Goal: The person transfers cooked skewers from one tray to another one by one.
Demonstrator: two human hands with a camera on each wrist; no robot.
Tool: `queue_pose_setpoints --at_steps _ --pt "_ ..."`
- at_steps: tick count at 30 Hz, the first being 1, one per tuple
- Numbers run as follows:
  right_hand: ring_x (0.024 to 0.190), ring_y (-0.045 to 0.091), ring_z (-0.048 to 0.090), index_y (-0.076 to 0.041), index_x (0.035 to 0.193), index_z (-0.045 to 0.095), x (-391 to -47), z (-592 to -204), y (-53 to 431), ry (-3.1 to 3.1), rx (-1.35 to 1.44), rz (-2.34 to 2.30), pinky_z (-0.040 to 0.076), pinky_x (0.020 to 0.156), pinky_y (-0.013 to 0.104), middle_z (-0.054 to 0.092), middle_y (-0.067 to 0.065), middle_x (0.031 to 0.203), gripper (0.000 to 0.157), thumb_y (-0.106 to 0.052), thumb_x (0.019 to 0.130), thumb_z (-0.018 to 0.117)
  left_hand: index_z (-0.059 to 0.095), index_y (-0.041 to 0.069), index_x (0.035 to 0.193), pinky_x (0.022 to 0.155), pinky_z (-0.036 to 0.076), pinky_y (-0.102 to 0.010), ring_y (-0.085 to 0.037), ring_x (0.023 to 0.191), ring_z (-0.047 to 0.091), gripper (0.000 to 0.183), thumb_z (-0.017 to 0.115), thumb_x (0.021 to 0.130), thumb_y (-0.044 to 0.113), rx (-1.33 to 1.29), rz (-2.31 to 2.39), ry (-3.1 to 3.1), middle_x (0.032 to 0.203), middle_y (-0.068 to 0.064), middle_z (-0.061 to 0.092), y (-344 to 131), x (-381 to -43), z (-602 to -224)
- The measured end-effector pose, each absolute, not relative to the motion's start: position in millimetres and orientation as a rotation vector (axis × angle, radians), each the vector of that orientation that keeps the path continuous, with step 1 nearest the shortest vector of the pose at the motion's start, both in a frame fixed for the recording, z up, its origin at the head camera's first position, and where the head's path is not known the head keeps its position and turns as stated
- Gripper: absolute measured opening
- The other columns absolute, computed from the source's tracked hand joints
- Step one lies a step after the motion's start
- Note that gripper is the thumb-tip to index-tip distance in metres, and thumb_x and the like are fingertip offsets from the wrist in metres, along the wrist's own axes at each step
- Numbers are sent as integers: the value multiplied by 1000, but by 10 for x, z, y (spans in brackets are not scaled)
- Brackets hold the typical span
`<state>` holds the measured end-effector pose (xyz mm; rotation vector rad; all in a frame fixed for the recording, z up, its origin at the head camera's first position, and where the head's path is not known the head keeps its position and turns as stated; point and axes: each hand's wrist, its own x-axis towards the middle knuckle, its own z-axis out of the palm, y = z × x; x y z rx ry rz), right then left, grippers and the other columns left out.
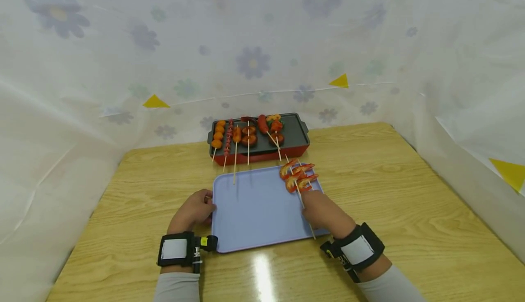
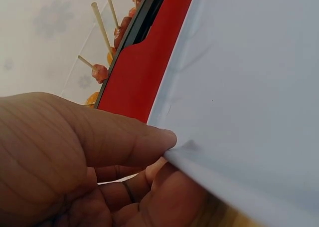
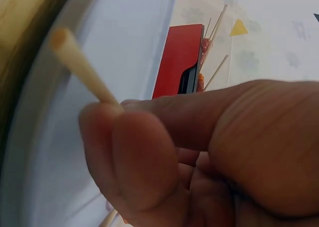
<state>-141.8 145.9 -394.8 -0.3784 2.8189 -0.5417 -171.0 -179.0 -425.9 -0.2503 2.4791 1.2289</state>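
My left hand (image 1: 194, 210) pinches the left edge of a pale blue tray (image 1: 258, 211); in the left wrist view the thumb lies on the rim and the fingers are underneath. Over the tray's right side, my right hand (image 1: 326, 211) holds a shrimp skewer (image 1: 291, 184) by its wooden stick (image 3: 84, 70). The right wrist view shows the stick's blunt end poking out between thumb and fingers. Another row of orange shrimp (image 1: 305, 183) on a second stick lies alongside, at the tray's far right corner; whether the hand also grips that stick I cannot tell.
Behind the tray stands a red tabletop grill (image 1: 297, 151) with a dark top. Across it lie several skewers, among them orange balls (image 1: 218, 135), a sausage (image 1: 262, 123) and round brown slices (image 1: 249, 140). The wooden table (image 1: 389, 192) meets flowered white sheeting (image 1: 246, 33) behind.
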Motion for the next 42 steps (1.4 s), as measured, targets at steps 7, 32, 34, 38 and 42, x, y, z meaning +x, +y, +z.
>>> queue_pose_setpoints --at_steps 7,32,34,38,42 --pt "58 22 52 0 80 55 -1424 -3985 1484 2792 -343 -546 43 50 31 52 9 70 9 6 86 57 49 -2 135 64 52 -32 -24 84 57 42 58 95 6 -237 1229 2478 97 -13 52 -1772 -1724 -4261" --pt "102 37 61 7 113 62 -1495 -3827 1571 3164 -589 -481 51 84 49 62 23 110 31 -15 93 67 48 -6 134 64 53 -32 -23 82 57 42 57 93 3 -173 1254 2496 98 -13 53 -1783 -1703 -4239" --pt "127 42 48 5 133 54 -1484 -3823 1562 3178 -602 -430 42 99 56 50 28 135 52 -24 93 69 48 -7 134 64 53 -32 -23 82 58 43 57 93 2 -172 1252 2498 99 -13 53 -1784 -1698 -4237" --pt "148 45 1 -7 156 29 -1465 -3826 1552 3147 -528 -289 14 110 69 10 24 162 89 -48 88 71 48 -6 134 64 53 -33 -24 82 58 43 57 93 2 -175 1242 2502 99 -14 54 -1790 -1694 -4243" --pt "147 44 -9 -11 159 20 -1479 -3838 1568 3120 -481 -233 7 110 70 -3 22 163 98 -59 87 66 47 -5 136 64 53 -32 -24 83 58 44 57 94 4 -203 1223 2491 100 -14 53 -1790 -1695 -4236"
